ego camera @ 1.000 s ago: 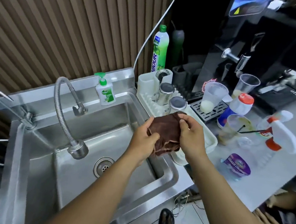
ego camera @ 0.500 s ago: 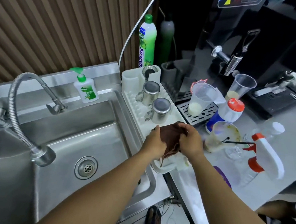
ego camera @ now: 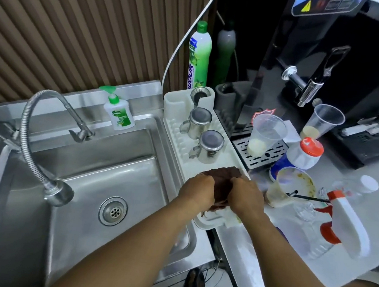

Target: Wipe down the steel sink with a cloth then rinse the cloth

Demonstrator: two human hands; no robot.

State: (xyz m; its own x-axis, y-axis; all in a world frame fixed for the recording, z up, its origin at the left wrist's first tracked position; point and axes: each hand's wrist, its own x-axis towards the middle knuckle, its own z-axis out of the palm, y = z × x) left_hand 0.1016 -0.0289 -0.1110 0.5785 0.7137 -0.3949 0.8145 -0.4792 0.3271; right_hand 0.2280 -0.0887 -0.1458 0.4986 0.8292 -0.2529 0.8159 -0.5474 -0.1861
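Observation:
A dark brown cloth [ego camera: 222, 183] is bunched between my two hands, low over the near end of the white drying rack [ego camera: 175, 129]. My left hand [ego camera: 197, 190] grips its left side and my right hand [ego camera: 246, 197] grips its right side. Part of the cloth hangs below my fingers. The steel sink [ego camera: 105, 177] lies to the left, its basin bare, with a round drain [ego camera: 112, 211]. A flexible steel faucet [ego camera: 37, 150] arches over the basin, and no water runs from it.
A soap pump bottle [ego camera: 119, 113] stands on the sink's back ledge. Two steel cups [ego camera: 203, 135] sit upside down in the rack. Right of my hands stand plastic cups [ego camera: 266, 135], a dirty cup [ego camera: 289, 187] with a straw, a spray bottle [ego camera: 344, 223] and a black dispenser [ego camera: 325, 52].
Both hands carried the cloth from over the sink's right rim to the right and lowered it onto the near end of the drying rack. The view shifted to the right.

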